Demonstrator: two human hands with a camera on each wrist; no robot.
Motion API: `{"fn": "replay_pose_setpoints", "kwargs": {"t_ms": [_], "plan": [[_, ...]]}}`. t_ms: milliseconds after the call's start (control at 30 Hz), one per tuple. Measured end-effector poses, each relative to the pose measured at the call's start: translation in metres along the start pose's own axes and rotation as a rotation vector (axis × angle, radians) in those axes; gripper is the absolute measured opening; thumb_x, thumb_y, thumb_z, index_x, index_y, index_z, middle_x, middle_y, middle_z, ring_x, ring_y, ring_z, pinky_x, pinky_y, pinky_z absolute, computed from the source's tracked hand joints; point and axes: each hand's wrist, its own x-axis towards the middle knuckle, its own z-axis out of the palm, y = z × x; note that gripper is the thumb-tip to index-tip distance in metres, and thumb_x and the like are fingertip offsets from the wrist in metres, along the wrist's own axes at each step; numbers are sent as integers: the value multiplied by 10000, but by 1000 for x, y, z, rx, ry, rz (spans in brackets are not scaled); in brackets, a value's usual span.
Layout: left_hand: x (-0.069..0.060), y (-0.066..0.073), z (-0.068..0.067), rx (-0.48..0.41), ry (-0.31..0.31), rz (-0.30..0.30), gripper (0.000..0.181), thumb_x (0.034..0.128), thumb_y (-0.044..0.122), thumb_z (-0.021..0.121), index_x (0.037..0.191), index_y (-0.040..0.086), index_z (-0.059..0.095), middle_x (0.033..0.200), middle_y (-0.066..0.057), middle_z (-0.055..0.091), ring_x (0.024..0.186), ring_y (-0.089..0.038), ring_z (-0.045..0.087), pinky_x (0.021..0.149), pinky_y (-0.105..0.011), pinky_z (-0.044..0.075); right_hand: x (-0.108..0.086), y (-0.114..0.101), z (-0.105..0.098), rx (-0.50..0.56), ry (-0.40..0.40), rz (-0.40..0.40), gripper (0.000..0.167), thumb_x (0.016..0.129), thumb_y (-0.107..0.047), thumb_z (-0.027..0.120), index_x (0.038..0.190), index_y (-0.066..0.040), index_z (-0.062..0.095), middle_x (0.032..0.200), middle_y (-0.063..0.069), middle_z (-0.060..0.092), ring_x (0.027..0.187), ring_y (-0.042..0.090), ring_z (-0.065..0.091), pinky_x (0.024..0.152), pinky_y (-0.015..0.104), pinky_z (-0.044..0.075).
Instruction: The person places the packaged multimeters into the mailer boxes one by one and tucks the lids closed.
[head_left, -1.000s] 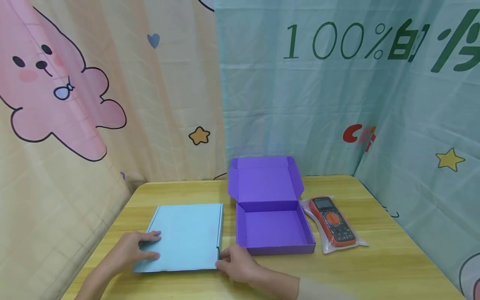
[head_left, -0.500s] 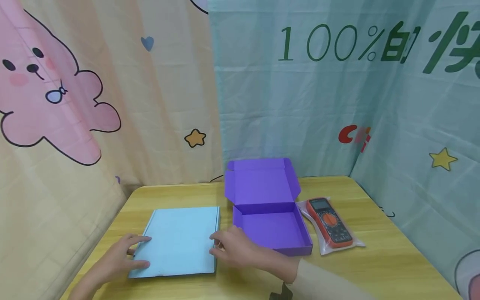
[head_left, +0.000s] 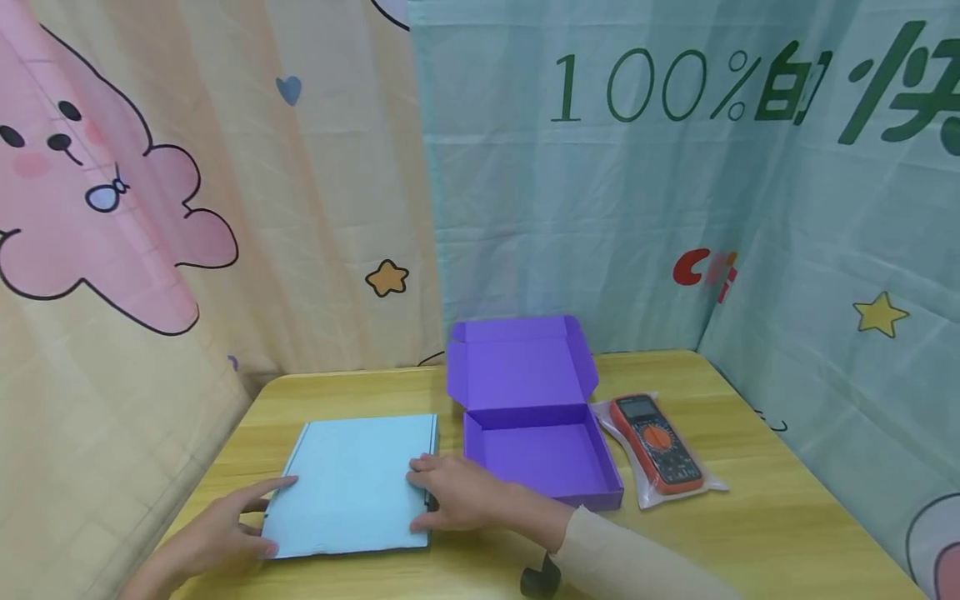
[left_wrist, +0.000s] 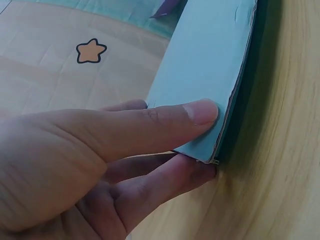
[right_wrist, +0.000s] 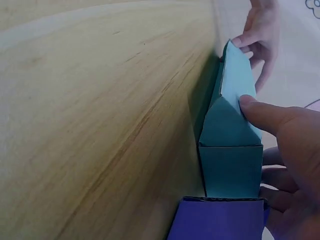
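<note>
1. The left hand [head_left: 217,533] is gripping the near left corner of the light blue box [head_left: 341,487]; its thumb is pressing beside that corner while the other fingers are lying along the adjoining side.
2. The right hand [head_left: 457,493] is resting over the right edge of the same box, with its fingers extended and its thumb spread away from them, the tips touching the cardboard.
3. The light blue box is lying on the table [head_left: 360,392], between the fingers of the two hands, its broad lid facing up.
4. The purple box [head_left: 536,458] is standing beyond and to the right of the right fingers, its lid leaning back away from them and its inside showing.
5. The multimeter [head_left: 656,442] is lying in a clear bag [head_left: 647,493], well to the right of the right fingers, just past the purple box.
6. A pale sleeve [head_left: 630,554] is covering the forearm behind the right fingers.
7. Printed curtains [head_left: 510,208] are hanging far beyond both sets of fingers.
</note>
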Motion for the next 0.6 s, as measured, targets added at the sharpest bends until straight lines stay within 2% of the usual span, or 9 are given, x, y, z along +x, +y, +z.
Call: {"fn": "replay_pose_setpoints", "kwargs": {"t_ms": [133,267,500,533,600], "plan": [[0,-4,2,14,25,-14,915,787,52,887,1534,-87,378,1386,-509,378,972,-422,700,755,-338,599,1,5,5,27,34,-32,702,894,-541,779,1387,-59,651,1450,129,577,1348,246,536,1108,359,433],[0,-7,3,60,31,26,894,792,95,894,1512,-101,401,1354,-461,461,994,-415,696,772,-292,588,2,11,9,36,57,-61,699,872,-547,798,1378,-84,664,1426,107,596,1319,222,560,1096,305,432],[3,-13,5,79,46,117,881,790,154,906,1474,-140,436,1474,-485,315,1184,-618,538,865,-285,583,2,15,8,29,67,-63,714,859,-571,798,1387,-108,664,1422,75,604,1312,186,563,1085,286,440],[3,-14,5,77,48,123,880,788,150,906,1474,-142,438,1474,-485,316,1200,-620,523,874,-282,581,2,16,9,27,69,-63,713,859,-571,798,1387,-110,665,1421,73,605,1313,185,563,1086,284,440],[4,-15,6,111,68,140,873,781,171,911,1464,-133,461,1465,-469,355,1224,-499,569,879,-248,569,3,16,9,20,76,-65,712,857,-574,797,1385,-113,666,1418,70,608,1311,182,564,1086,284,439]]}}
